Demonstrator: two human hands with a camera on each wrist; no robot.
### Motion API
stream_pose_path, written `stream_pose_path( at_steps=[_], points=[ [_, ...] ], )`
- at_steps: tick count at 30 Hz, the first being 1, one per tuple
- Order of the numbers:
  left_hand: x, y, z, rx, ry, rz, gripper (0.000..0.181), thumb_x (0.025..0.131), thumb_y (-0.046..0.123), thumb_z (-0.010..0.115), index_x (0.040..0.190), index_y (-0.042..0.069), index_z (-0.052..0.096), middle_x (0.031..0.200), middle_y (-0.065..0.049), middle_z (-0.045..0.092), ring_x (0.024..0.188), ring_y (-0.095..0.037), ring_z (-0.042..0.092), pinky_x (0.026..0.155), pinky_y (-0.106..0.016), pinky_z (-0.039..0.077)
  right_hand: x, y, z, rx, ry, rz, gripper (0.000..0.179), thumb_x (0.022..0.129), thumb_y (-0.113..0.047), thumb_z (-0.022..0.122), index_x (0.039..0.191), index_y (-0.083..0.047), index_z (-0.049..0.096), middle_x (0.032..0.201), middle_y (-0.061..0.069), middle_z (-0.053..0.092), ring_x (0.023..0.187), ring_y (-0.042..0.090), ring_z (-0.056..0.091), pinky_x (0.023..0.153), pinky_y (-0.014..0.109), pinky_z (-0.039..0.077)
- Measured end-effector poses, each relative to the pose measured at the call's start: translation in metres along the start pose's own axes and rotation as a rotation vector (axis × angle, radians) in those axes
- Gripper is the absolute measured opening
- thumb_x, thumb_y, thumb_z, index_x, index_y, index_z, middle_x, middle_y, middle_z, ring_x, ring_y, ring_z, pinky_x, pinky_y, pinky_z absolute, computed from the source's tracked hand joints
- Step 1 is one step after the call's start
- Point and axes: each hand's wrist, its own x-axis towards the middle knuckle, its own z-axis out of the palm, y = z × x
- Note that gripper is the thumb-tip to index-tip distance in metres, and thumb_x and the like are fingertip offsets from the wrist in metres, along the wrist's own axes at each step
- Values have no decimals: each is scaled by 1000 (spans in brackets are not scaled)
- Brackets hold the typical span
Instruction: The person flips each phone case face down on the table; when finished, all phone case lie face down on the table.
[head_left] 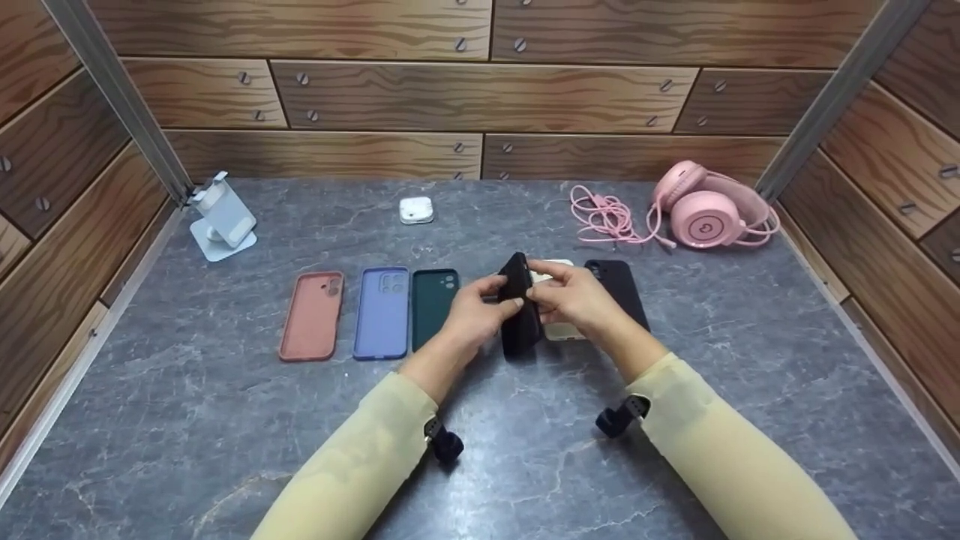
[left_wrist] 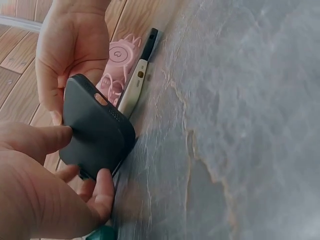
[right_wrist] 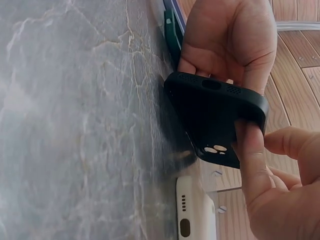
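Fingers first: both hands are curled onto the same black phone case (head_left: 519, 326), opened about as wide as its edge. The left hand (head_left: 474, 309) pinches it with the thumb on the smooth outer face, and the right hand (head_left: 574, 296) grips the opposite side, a digit laid over the inner face in the right wrist view. The case is up on its side about mid-bench, the end with the port slot and little grille holes towards the person, camera cut-outs at the far end. Can't tell if its lower edge touches the bench (head_left: 525, 435). Right behind the right hand there's a cream case (head_left: 564, 331), partly covered, then another black case (head_left: 624, 292) lying just beside it. Over by the left hand is a dark green case (head_left: 431, 315), with a periwinkle one (head_left: 381, 322) right next to that and a dusty pink one (head_left: 311, 319) a bit further left. Towards the back you've got a small white earphone box (head_left: 416, 211), pink headphones (head_left: 705, 217) with a loosely bundled cable (head_left: 609, 219) at back right, and a pale blue stand (head_left: 229, 217) at back left. Wood-print panels (head_left: 375, 94) wall it all in.
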Motion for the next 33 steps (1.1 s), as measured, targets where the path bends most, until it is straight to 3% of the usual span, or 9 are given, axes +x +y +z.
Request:
stream_pose_path(
  at_steps=[3,7,10,15,24,30,33],
  points=[
    [0,0,2,7,19,-17,55,97,11,77,149,3,60,142,-17,61,124,-29,64,102,-37,54,0,2,-2,11,1,-4,65,98,3,62,160,2,43,116,22,75,81,17,74,70,29,62],
    [0,2,-1,-1,35,-55,58,97,18,79,150,5,58,140,-17,63,120,-28,65,91,-38,56,1,1,-3,35,18,-2,65,99,2,63,160,0,43,121,24,73,80,16,74,71,28,62],
    [-1,4,-4,-6,37,-64,61,96,21,81,150,4,57,135,-17,66,112,-28,67,78,-37,56,1,1,-3,68,22,1,65,99,2,63,160,0,43,115,18,76,79,15,74,70,27,62],
    [-1,6,-10,16,67,-32,62,94,15,82,150,5,57,132,-16,66,113,-27,68,79,-35,57,1,1,-3,97,19,-9,65,98,1,62,160,-2,44,102,8,78,79,16,75,69,27,62],
    [5,10,-23,85,146,-6,71,88,9,87,152,7,56,132,-12,64,111,-25,65,88,-35,58,6,0,0,-1,22,-1,66,99,-1,63,162,-5,43,108,14,77,81,18,75,72,32,64],
    [10,7,-28,110,151,9,70,88,10,88,151,8,58,131,-11,66,109,-25,63,89,-35,56,9,3,1,-92,8,10,63,103,-4,63,162,-5,42,124,22,73,91,19,76,80,35,63],
    [11,5,-29,107,146,6,69,88,11,88,151,10,59,128,-11,66,110,-25,63,89,-36,56,10,5,0,-131,4,12,62,103,-5,63,162,-4,42,123,22,72,92,19,75,80,34,63]
  ],
)
